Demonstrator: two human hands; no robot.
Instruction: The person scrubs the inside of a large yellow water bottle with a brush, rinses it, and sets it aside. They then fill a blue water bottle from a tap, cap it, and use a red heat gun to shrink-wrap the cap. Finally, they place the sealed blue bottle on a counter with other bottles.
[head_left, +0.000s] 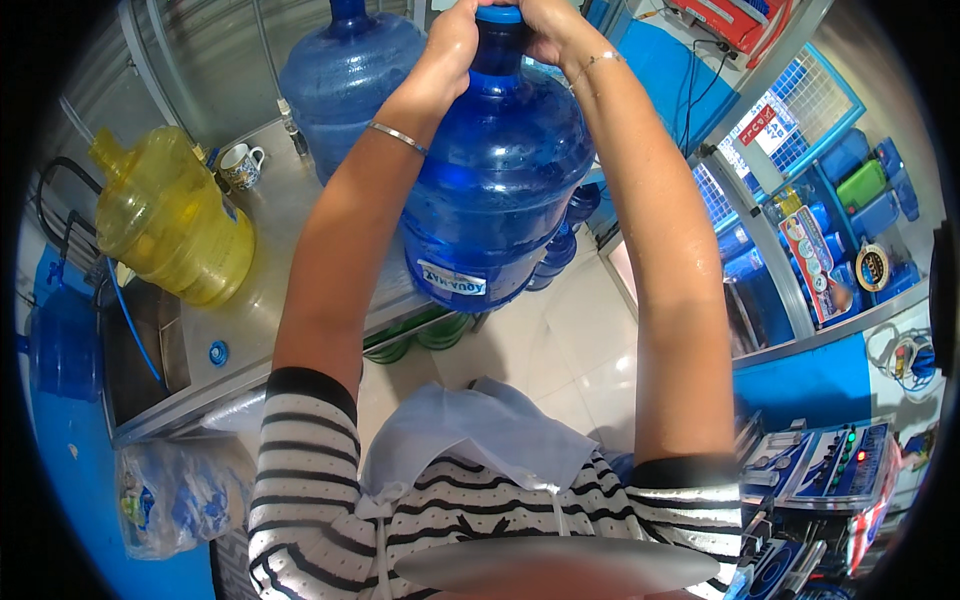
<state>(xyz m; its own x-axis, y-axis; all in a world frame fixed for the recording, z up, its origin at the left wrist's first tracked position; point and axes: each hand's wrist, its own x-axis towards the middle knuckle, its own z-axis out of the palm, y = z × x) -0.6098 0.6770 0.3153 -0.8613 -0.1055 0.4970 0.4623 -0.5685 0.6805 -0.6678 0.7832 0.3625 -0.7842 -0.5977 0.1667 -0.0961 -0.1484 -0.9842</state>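
Note:
A large blue water jug (505, 150) stands upright in front of me at the edge of the steel counter (268, 290). Both my arms stretch out to its top. My left hand (452, 42) closes round the left side of the neck and the blue cap (499, 14). From the opposite side my right hand (562, 38) grips the same neck and cap. Some fingers of both hands are hidden behind the cap or cut off by the frame's upper edge. A label (453, 280) is on the jug's lower front.
Behind the left forearm stands another blue jug (345, 75). Farther left are a yellow jug (185, 225), a patterned mug (241, 167), a loose blue cap (218, 352) and a sink (133, 345). A panel with lights (835, 465) sits at the lower right.

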